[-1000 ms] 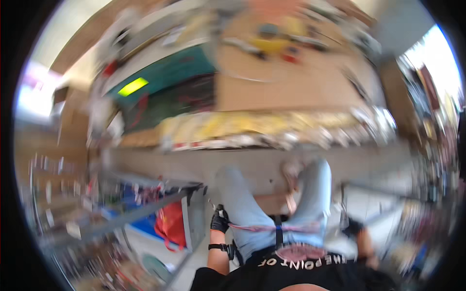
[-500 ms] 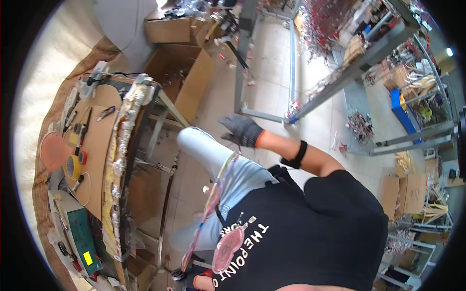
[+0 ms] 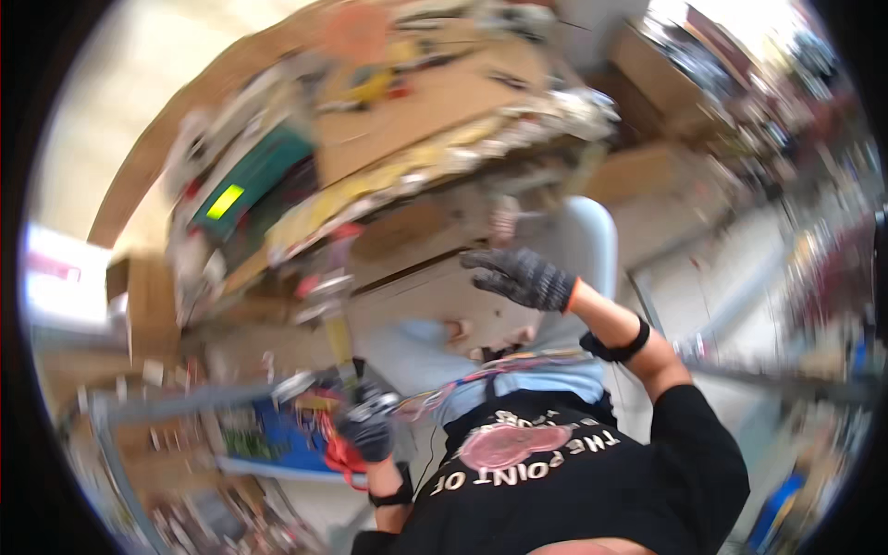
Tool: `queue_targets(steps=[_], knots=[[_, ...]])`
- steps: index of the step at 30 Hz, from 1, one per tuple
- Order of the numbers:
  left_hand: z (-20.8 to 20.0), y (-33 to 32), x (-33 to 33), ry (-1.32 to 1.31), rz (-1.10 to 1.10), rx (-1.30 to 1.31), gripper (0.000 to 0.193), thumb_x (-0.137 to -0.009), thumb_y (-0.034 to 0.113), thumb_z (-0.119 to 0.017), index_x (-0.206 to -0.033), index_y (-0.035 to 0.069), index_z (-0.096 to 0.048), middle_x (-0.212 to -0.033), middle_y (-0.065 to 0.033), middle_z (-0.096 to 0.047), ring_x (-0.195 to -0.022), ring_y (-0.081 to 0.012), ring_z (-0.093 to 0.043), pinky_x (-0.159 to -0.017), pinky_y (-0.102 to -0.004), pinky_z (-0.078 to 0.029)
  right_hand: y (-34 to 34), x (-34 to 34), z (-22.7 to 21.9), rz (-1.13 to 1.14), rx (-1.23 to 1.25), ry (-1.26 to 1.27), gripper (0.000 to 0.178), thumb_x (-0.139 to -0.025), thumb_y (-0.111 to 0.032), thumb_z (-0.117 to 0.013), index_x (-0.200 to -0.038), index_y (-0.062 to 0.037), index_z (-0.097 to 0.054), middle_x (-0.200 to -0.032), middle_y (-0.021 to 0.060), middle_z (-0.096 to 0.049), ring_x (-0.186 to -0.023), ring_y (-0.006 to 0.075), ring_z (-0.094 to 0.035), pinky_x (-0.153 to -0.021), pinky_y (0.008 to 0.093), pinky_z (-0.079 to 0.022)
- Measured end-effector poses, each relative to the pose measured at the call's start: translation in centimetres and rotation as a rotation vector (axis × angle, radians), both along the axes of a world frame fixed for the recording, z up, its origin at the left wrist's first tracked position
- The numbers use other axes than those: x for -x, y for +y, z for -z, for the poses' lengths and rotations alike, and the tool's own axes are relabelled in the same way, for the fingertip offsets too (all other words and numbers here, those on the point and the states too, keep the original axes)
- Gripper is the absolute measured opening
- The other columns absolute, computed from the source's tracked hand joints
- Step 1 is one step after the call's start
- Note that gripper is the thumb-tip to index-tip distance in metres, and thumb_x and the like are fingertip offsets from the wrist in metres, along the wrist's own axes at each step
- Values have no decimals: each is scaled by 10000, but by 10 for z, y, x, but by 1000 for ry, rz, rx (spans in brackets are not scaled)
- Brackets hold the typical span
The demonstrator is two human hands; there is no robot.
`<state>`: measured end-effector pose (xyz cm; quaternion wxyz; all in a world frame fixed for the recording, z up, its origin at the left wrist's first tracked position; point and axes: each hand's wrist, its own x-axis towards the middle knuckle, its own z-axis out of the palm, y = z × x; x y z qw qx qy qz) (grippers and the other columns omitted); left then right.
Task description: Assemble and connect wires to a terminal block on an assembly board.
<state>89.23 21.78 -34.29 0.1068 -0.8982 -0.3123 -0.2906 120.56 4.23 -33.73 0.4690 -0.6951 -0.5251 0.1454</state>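
Left hand (image 3: 368, 435), dark knit glove, low in frame beside the black printed shirt (image 3: 555, 472). Grip is closed around a small grey-and-yellow tool (image 3: 356, 393) with red wiring (image 3: 338, 453) hanging below it; blur hides exact finger placement. Tool's long axis looks roughly upright, top end pointing away from the body toward the table. Right hand (image 3: 520, 277), same grey glove with orange cuff, is raised in the air, fingers spread, holding nothing, well apart from the tool. Black band (image 3: 618, 347) on that wrist. Farther out: cluttered brown cardboard-topped table (image 3: 435, 102) with a green cutting mat (image 3: 245, 180). Workshop room, metal shelving (image 3: 120, 435) on the left.
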Motion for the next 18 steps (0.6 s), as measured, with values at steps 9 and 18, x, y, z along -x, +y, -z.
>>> queue_targets(steps=[9, 18], knots=[[-1, -12, -27, -401, 349, 478, 492, -624, -47, -620, -1087, 107, -564, -814, -126, -609, -649, -282, -583, -575, -342, -468, 154, 23, 32, -277, -118, 836, 347, -904, -170, -440, -1209, -4, -443, -1155, 136, -528, -1070, 240, -512, -912, 318, -415], [14, 37, -16, -824, 19, 1640, 175, -748, -49, -544, -914, -1, -574, -678, -52, -537, -544, -154, -527, -490, -284, -446, 227, 35, 25, -480, -127, 1587, 404, -871, -269, -518, -1175, -15, -439, -954, 61, -572, -940, 196, -522, -897, 362, -386]])
